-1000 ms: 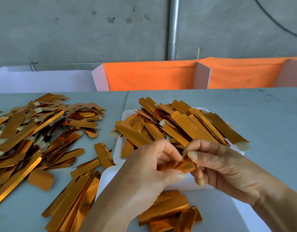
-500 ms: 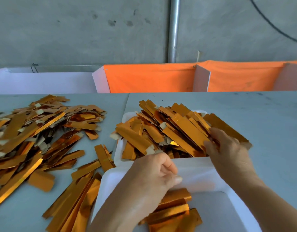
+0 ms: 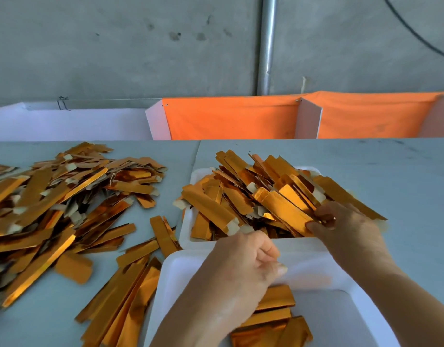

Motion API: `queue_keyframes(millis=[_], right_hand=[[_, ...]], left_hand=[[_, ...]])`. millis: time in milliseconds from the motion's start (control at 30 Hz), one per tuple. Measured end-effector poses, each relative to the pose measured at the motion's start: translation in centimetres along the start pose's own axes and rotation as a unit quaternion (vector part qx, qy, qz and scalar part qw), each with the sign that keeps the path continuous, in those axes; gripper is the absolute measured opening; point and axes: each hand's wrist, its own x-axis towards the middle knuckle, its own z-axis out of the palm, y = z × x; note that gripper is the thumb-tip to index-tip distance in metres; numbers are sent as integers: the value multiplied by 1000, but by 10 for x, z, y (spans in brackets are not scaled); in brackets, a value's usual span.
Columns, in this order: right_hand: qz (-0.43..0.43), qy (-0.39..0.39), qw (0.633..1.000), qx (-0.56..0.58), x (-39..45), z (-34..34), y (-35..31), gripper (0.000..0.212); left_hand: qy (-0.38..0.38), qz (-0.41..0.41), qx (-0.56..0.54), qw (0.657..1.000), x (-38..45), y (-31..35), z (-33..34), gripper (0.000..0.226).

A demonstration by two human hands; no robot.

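Here, the right hand [image 3: 346, 231] pinched a gold strip [image 3: 287, 209] in the far tray [image 3: 187, 226], at 1 o'clock from the curled left hand [image 3: 241, 269], whose contents could not be determined.

Strips [image 3: 278, 204] fill the far tray [image 3: 188, 230] behind the near tray [image 3: 172, 269]; a loose pile [image 3: 53, 204] lies on the table [image 3: 396, 171], left.

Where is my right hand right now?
Head view, right of centre: the right hand reaches into the far white tray, its fingers pinching the near end of a gold strip in it, just beyond the left hand.
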Motion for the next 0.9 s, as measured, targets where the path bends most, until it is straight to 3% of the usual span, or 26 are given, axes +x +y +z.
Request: queue_keyframes(millis=[100, 267, 433, 500, 567, 667, 767, 900], right_hand=[[-8, -13, 1000, 9, 2, 1, 1, 11], [-7, -57, 998, 7, 6, 2, 3, 18], [-33, -17, 999, 31, 1, 6, 4, 9], [-34, 21, 993, 109, 1, 5, 2, 15], [-21, 48, 974, 220, -1, 1, -2, 27], [-47, 5, 942, 333, -9, -9, -12, 26], [-125, -59, 930, 340, -25, -15, -23, 32], [-215, -55, 930, 293, -41, -19, -34, 31]], left_hand=[[2, -1, -3, 1000, 0, 0, 1, 22], [3, -3, 4, 1000, 1, 0, 1, 24], [43, -6, -10, 999, 0, -1, 2, 22], [75, -7, -17, 997, 1, -1, 2, 25], [107, -16, -19, 994, 2, 1, 1, 30], [171, -37, -85, 981, 4, 3, -2, 48], [182, -32, -220, 958, 4, 8, -3, 75], [179, -9, -282, 943, 3, 8, -5, 20]])
